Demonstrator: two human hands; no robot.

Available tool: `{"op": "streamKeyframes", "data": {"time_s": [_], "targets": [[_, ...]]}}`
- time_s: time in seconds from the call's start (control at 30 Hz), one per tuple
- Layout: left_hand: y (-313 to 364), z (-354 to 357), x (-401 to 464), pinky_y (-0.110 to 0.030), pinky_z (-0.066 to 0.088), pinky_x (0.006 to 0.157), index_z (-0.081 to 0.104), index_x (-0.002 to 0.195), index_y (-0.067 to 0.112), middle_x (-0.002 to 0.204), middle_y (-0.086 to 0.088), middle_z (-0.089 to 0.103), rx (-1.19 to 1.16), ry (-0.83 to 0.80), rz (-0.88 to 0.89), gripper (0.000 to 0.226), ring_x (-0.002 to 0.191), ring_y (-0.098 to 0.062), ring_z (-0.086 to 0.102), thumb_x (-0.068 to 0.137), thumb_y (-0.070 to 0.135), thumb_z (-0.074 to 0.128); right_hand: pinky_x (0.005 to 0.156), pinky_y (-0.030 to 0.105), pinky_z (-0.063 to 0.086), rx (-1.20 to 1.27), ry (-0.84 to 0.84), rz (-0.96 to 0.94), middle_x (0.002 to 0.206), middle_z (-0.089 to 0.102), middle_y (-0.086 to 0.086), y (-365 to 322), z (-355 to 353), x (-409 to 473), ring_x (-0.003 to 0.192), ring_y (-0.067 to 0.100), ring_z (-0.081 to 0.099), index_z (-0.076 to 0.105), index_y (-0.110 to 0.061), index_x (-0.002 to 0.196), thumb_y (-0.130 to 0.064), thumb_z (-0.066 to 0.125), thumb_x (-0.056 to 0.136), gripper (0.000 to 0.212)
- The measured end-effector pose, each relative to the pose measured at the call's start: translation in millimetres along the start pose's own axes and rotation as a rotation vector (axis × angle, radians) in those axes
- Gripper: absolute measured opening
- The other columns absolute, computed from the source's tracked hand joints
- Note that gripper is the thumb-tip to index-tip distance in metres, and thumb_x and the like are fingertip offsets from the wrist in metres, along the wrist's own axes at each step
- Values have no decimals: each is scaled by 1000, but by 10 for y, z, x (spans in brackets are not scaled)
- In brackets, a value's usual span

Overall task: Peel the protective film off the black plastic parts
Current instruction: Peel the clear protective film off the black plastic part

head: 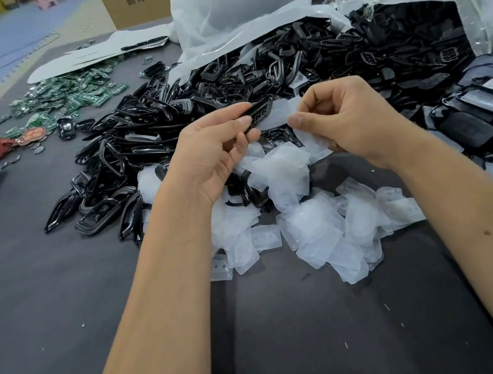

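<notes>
Pinching the black part (256, 113) in your left hand (218, 149), draw the film (279, 113) your right hand (346, 120) pinches steadily toward three o'clock.

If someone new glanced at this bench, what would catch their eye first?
Probably the two hands at centre: the left hand holds a black part while the right hand pinches its film. Behind them sprawls a heap of black parts, with peeled films piled below.
</notes>
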State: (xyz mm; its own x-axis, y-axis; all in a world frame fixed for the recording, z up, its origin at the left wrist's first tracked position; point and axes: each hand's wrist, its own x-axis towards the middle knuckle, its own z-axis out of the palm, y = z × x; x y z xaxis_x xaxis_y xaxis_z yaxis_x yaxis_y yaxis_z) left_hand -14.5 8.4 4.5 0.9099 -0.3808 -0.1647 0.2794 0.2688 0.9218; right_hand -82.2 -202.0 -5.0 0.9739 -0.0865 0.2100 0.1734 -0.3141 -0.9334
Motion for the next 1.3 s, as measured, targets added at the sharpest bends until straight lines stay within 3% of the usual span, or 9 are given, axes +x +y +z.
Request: {"op": "streamKeyframes", "data": {"time_s": [0.1,0.2,0.4,0.57,0.67,0.8,1.0,1.17,1.3], "targets": [[6,-44,22,-12,54,59,85,84,11,80,-7,75,-81,3,3,28,69,-15,72,90,-9,66,48,13,37,-76,-56,35,64,65,4,-12,-12,-28,51,6,48,78,-15,75,-54,73,87,42],[-3,-35,21,-11,53,59,85,86,13,81,-5,76,-88,-59,-1,28,69,-13,72,90,-8,66,45,17,36,129,-40,63,79,71,6,-30,10,-13,61,11,53,76,-15,80,-55,67,92,43],[-56,45,11,-11,52,57,85,85,11,85,-9,76,-127,-141,-55,30,66,-12,70,91,-7,63,47,23,43,214,-26,12,75,65,11,-60,72,-19,66,23,58,65,-2,88,-27,83,83,32],[-47,101,0,-12,53,58,84,87,9,85,-9,76,-191,-106,-1,30,68,-13,72,93,-9,61,55,26,54,451,57,5,104,75,13,-121,55,-35,98,29,71,50,-13,71,4,58,90,27],[-52,102,6,-14,55,59,78,97,7,80,-6,75,-127,7,106,21,69,-18,73,93,-9,65,52,26,50,530,104,23,90,73,9,-116,35,-25,84,26,72,46,-15,67,2,54,87,28],[-86,100,6,-17,54,58,74,99,5,79,-7,76,97,99,262,20,63,-19,72,91,-12,66,52,25,44,516,122,64,70,57,1,-99,46,-8,67,18,57,53,-13,70,-23,66,101,35],[-141,130,12,-16,53,58,74,96,4,77,-7,75,199,127,342,22,60,-16,71,90,-15,65,62,24,52,358,190,-7,79,68,8,-42,89,22,73,18,67,68,-8,104,3,65,98,13],[-161,133,32,-17,55,60,74,98,3,90,-18,73,194,141,350,21,64,-19,72,90,-15,66,66,25,54,246,327,-24,79,74,6,-14,121,38,69,14,68,74,-14,88,-2,78,89,13],[-166,134,40,-19,56,62,74,98,2,93,-19,73,183,155,340,21,65,-21,72,90,-15,66,68,23,54,256,326,-3,79,74,-1,1,117,50,72,12,65,80,-17,95,-5,75,93,14]]}}
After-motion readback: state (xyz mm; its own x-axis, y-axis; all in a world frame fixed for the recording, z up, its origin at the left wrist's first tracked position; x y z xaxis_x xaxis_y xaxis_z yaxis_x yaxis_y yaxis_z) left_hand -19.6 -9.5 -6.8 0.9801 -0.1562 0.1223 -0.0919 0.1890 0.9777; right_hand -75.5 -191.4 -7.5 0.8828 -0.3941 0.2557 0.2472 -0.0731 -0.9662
